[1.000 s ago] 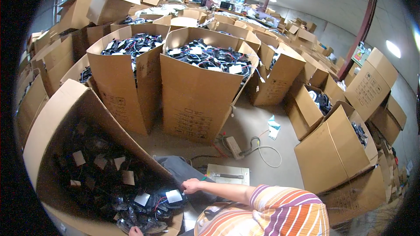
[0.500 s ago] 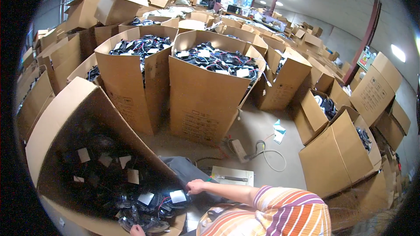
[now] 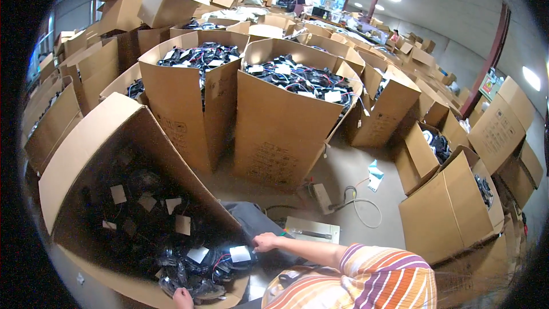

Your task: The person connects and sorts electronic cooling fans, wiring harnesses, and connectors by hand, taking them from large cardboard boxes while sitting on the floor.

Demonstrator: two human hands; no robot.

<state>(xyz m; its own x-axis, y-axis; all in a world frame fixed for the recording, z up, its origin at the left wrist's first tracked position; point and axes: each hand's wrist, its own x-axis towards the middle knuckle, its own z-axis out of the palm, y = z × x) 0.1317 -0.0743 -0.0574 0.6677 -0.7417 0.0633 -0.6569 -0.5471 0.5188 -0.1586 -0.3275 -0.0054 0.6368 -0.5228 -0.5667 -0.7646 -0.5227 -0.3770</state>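
Note:
Inside the large open carton (image 3: 94,131) at lower left lie several black cable bundles (image 3: 200,277), some with white paper tags. At the bottom edge, my left hand (image 3: 183,298) shows only in part, its fingers closed against the nearest black bundle. My right hand (image 3: 265,242) is at the carton's right side, just beside a white tag (image 3: 240,253) on another bundle. Its fingers are curled together, and what they hold, if anything, is hidden. Thin red and blue wires show by that tag.
Tall cartons (image 3: 280,131) full of black cables stand ahead, and more cartons (image 3: 452,206) line the right. On the floor are a power strip (image 3: 321,197), a looped cable (image 3: 366,226), a blue-white packet (image 3: 374,175) and a pale flat tray (image 3: 311,230). Far back stands a person (image 3: 300,3).
The whole view has shifted slightly, so the scene sits a little further right in the picture. Both hands stay at the same bundles with little visible change.

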